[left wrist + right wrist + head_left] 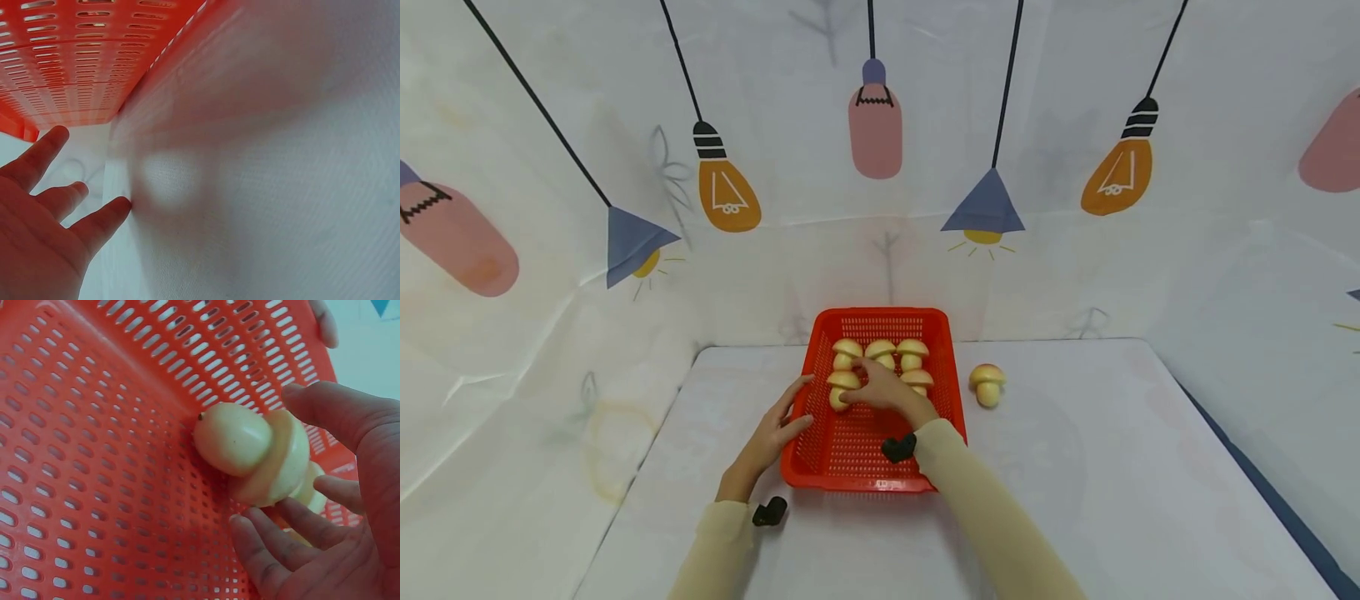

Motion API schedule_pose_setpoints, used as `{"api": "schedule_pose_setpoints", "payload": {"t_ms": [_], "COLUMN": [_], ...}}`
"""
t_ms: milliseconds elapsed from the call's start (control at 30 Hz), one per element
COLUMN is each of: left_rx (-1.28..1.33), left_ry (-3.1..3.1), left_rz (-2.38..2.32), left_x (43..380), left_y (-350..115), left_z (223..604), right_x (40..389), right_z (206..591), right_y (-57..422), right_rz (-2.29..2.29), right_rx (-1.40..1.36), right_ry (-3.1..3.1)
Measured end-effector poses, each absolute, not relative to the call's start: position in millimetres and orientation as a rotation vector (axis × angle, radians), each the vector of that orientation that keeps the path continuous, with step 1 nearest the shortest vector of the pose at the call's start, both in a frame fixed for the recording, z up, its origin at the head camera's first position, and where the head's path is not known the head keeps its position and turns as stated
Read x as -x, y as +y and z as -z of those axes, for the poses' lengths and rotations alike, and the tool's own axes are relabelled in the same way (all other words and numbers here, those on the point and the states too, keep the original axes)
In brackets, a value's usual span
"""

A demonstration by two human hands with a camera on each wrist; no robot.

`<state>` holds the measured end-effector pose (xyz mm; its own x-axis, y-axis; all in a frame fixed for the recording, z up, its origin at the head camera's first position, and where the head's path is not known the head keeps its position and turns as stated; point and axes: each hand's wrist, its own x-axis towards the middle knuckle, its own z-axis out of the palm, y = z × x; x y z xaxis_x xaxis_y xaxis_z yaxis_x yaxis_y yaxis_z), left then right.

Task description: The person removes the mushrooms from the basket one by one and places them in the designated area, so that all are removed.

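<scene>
Lamp-printed white sheeting (790,167) backs the white table (1075,467); I see the right hand (886,390) loosely open around a pale-yellow mushroom-shaped piece (234,437) inside the red perforated plastic basket (850,454), the left hand (773,435) open at its rim.

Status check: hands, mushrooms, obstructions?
Left hand at red basket, left side. Right hand inside, at one mushroom. Another mushroom on table, right of basket. Nothing visibly blocking.
</scene>
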<state>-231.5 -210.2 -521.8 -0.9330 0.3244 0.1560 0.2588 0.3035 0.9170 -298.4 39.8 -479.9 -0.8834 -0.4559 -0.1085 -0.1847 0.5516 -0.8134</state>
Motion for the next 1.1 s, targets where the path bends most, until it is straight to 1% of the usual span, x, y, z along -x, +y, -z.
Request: {"api": "schedule_pose_setpoints", "payload": {"t_ms": [333, 1100], "left_rx": [-0.567, -0.540], "left_ry": [2.492, 2.489], "left_rz": [-1.719, -1.713], "left_x": [232.3, 231.7], "left_y": [-210.6, -210.4], "left_z": [520.3, 518.5], "right_x": [296.7, 296.7], "right_z": [479.7, 485.5], "right_y": [35.9, 31.5], "right_rz": [1.136, 1.201], "right_rx": [0.543, 0.571], "right_ry": [2.524, 2.459]}}
